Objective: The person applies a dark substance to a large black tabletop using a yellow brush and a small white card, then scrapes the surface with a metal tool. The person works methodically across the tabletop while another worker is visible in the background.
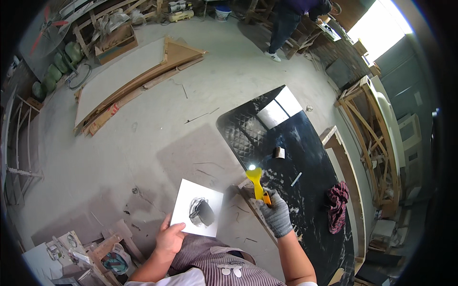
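Observation:
My bare left hand [170, 239] grips the lower left edge of a white square board [184, 201], which carries a smeared patch of dark grey paste [205, 213]. In my right hand [276, 217], covered by a grey knit glove, is a yellow putty scraper [255, 179]. An orange and black piece [267, 198] shows at the same grip; I cannot tell whether it belongs to the scraper. The scraper's blade is over the left edge of a glossy black panel [305, 138], with a bright white spot at its tip. Pale smears mark the panel near the glove.
On the panel lie a small brown and white piece [279, 152], a thin white stick [296, 179] and a red-and-black cloth [338, 200]. A wooden frame [350, 176] runs along its right side. Wooden boards [138, 90] lie on the floor; another person [285, 28] stands far off.

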`<action>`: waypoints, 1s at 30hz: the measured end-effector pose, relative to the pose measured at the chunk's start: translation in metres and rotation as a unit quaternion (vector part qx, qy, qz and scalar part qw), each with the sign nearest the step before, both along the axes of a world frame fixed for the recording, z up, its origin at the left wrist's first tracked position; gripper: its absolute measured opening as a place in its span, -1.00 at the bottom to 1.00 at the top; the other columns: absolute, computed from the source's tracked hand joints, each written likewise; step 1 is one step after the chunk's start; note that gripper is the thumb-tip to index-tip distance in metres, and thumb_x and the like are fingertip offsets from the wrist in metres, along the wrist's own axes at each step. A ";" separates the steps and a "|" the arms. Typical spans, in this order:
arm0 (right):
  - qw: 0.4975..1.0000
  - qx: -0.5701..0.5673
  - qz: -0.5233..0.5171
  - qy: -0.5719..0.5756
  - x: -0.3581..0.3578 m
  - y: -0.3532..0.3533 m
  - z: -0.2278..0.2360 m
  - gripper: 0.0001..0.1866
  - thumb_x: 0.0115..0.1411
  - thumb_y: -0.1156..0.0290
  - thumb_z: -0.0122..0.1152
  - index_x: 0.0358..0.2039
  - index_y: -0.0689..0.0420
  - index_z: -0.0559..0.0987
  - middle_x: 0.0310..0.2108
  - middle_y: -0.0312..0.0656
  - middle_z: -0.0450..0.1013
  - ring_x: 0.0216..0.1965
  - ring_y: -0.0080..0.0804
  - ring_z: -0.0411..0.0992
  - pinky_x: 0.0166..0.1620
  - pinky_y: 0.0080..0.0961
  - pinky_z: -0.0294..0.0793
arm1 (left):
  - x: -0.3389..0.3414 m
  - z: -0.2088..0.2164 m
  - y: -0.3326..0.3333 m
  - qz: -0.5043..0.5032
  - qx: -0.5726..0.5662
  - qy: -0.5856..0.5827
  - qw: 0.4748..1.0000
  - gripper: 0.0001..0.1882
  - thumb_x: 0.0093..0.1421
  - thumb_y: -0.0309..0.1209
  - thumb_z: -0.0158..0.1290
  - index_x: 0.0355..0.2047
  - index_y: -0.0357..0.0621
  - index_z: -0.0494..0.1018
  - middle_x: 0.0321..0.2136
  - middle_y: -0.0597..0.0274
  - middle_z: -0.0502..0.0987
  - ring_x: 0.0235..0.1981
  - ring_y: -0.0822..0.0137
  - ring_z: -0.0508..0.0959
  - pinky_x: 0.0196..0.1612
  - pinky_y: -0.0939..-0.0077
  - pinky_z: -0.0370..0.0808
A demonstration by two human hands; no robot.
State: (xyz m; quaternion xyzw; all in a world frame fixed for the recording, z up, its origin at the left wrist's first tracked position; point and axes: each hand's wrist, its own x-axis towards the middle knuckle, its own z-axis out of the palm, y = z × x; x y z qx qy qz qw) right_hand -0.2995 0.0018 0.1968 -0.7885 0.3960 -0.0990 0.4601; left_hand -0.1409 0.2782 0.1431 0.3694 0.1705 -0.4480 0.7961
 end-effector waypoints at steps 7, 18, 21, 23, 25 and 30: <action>0.963 -0.239 0.079 0.100 0.082 -0.035 -0.048 -0.83 0.14 0.46 0.34 -0.29 0.21 0.54 -0.45 -0.01 0.54 -0.46 -0.14 0.51 -0.35 -0.37 0.50 | -0.004 -0.007 0.017 0.028 0.012 0.034 0.999 -0.51 0.13 -0.75 -0.10 0.11 -0.33 0.35 -0.08 0.01 0.55 -0.07 0.08 0.59 -0.02 0.07 0.57; 0.946 -0.298 0.096 0.088 0.151 -0.073 -0.086 -0.82 0.19 0.33 0.26 -0.27 0.15 0.55 -0.42 0.05 0.56 -0.39 0.08 0.54 -0.36 -0.15 0.52 | -0.003 -0.016 0.034 0.058 -0.009 0.041 0.997 -0.50 0.12 -0.75 -0.11 0.12 -0.34 0.35 -0.08 -0.01 0.55 -0.06 0.09 0.59 0.00 0.11 0.57; 0.944 -0.302 0.095 0.089 0.157 -0.076 -0.088 -0.83 0.19 0.36 0.27 -0.28 0.16 0.55 -0.43 0.01 0.56 -0.40 0.02 0.54 -0.36 -0.21 0.51 | -0.004 -0.015 0.035 0.067 -0.007 0.042 0.997 -0.51 0.12 -0.75 -0.11 0.10 -0.35 0.36 -0.07 -0.02 0.55 -0.06 0.08 0.59 0.01 0.10 0.56; 0.948 -0.294 0.088 0.085 0.155 -0.080 -0.095 -0.87 0.19 0.44 0.28 -0.31 0.20 0.55 -0.44 -0.04 0.55 -0.42 -0.08 0.53 -0.37 -0.36 0.49 | -0.003 -0.011 0.034 0.068 -0.011 0.037 0.997 -0.52 0.13 -0.75 -0.12 0.09 -0.36 0.37 -0.07 -0.03 0.55 -0.06 0.08 0.59 0.02 0.08 0.56; 0.939 -0.311 0.092 0.118 0.148 -0.081 -0.097 -0.89 0.19 0.46 0.28 -0.32 0.20 0.54 -0.44 -0.07 0.55 -0.43 -0.13 0.52 -0.37 -0.38 0.48 | -0.002 -0.010 0.033 0.066 -0.015 0.034 0.997 -0.53 0.13 -0.75 -0.12 0.09 -0.36 0.37 -0.07 -0.03 0.55 -0.05 0.07 0.58 0.02 0.07 0.55; 0.945 -0.287 0.076 0.140 0.114 -0.077 -0.098 -0.87 0.17 0.46 0.32 -0.33 0.19 0.54 -0.43 -0.04 0.56 -0.40 -0.08 0.55 -0.35 -0.37 0.50 | -0.003 -0.015 0.031 0.048 -0.013 0.032 0.998 -0.53 0.14 -0.75 -0.12 0.10 -0.36 0.36 -0.07 -0.03 0.54 -0.04 0.07 0.58 0.02 0.07 0.55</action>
